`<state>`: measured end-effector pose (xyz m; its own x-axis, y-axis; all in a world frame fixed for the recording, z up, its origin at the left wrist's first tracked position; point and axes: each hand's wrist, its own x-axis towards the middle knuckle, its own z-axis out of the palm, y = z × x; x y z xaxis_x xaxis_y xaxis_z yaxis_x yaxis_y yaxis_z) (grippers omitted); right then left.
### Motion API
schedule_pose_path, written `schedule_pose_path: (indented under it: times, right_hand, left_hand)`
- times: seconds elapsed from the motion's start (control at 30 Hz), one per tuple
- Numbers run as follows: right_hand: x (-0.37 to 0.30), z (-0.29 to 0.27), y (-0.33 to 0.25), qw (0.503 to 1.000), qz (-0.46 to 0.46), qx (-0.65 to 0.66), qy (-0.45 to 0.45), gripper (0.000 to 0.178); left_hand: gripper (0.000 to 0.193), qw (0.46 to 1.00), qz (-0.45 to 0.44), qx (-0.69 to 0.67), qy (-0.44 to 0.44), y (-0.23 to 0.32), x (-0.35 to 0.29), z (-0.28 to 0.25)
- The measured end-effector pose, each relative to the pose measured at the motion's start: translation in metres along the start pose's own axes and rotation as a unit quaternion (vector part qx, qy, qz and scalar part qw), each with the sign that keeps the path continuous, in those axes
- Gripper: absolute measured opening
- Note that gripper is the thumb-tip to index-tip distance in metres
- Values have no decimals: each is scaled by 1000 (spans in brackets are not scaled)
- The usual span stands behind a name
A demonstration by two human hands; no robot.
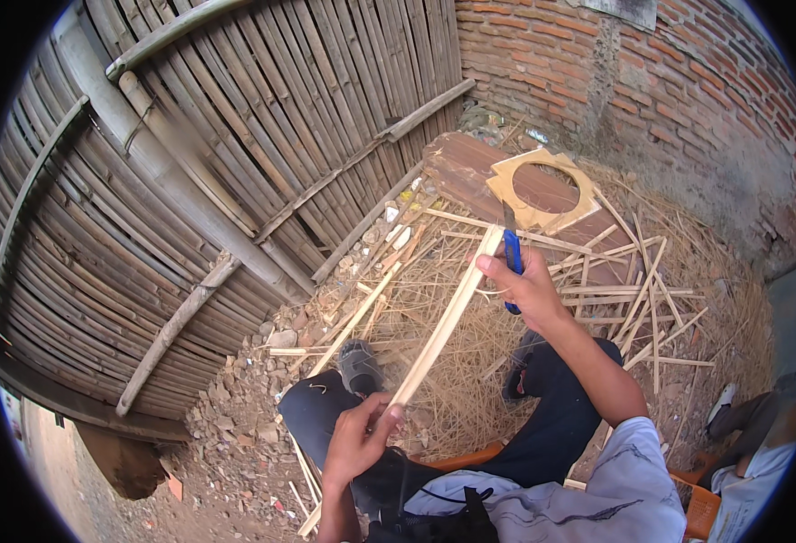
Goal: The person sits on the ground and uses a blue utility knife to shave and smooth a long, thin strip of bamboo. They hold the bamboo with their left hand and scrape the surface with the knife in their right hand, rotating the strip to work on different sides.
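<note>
A pale bamboo strip (443, 330) slants up and to the right between my two hands, above my knees. Its lower end is gripped by my left hand (359, 436), with the fingers closed round it. My right hand (529, 288) is closed on a blue utility knife (513, 258), whose blade points up past the strip's upper end. The right thumb presses near that upper end. A thin curled shaving hangs beside the strip, just below the right hand.
Many loose strips (642, 294) lie on shavings at the right, others (352, 317) at the left. Beyond them, a board with a round hole (547, 190) rests on a brown plank (461, 172). A bamboo fence (325, 118) and brick wall (552, 72) stand behind. Another person (760, 443) sits at right.
</note>
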<state>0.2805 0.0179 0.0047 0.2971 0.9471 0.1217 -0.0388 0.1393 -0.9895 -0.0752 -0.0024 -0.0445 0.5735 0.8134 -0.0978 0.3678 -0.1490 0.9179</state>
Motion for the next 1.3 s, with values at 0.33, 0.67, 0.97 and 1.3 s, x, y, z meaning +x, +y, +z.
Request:
schedule_pose_path:
  times: [0.33,0.67,0.97,1.3]
  right_hand:
    - [-4,1,8,998,-14,-51,-18,38]
    - [10,-40,3,753,15,-635,-169,42]
    - [-9,-46,43,699,40,-682,-213,38]
    - [-35,18,5,890,-298,-344,-31,35]
  left_hand:
    - [34,983,-15,-168,-65,33,48,30]
    - [38,983,10,-13,183,32,35,8]
    - [37,984,-11,19,175,37,19,-5]
    - [31,984,24,64,162,63,34,21]
